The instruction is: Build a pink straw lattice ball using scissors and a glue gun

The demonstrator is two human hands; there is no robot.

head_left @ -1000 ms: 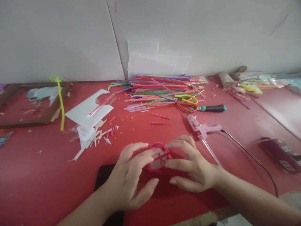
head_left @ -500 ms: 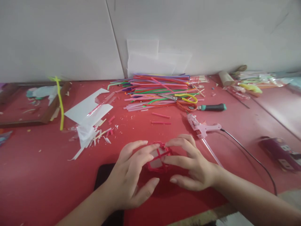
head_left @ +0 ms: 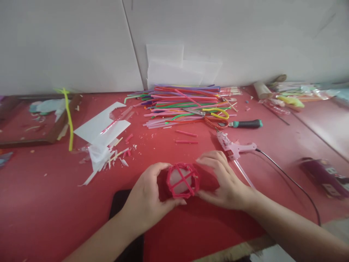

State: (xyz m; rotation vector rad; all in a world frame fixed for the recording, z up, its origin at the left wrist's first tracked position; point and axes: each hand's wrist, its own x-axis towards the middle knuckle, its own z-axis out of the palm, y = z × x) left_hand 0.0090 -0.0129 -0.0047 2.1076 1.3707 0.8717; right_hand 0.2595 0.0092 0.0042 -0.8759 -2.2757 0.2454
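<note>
At the near side of the red table (head_left: 207,233), the left hand (head_left: 145,194) curls round the red lattice frame (head_left: 184,179), apparently pinching it between thumb and fingers; its crossed bars (head_left: 178,171) face upward, outline roundish, no long axis evident. The right hand (head_left: 227,187) stands spread alongside, contact unclear. Step judged: steadying; next move calls for light, even support.

Tabletop (head_left: 196,233): lattice piece (head_left: 182,179) between left hand (head_left: 148,194) and right hand (head_left: 229,185).
Behind lattice piece: two short sticks (head_left: 187,142), then stick bundle (head_left: 174,98), scissors (head_left: 202,113) resting on it; right-rear: glue gun (head_left: 235,148), handled tool (head_left: 247,124) behind that; left: paper sheet (head_left: 94,125), frame (head_left: 49,140) farther left.
</note>
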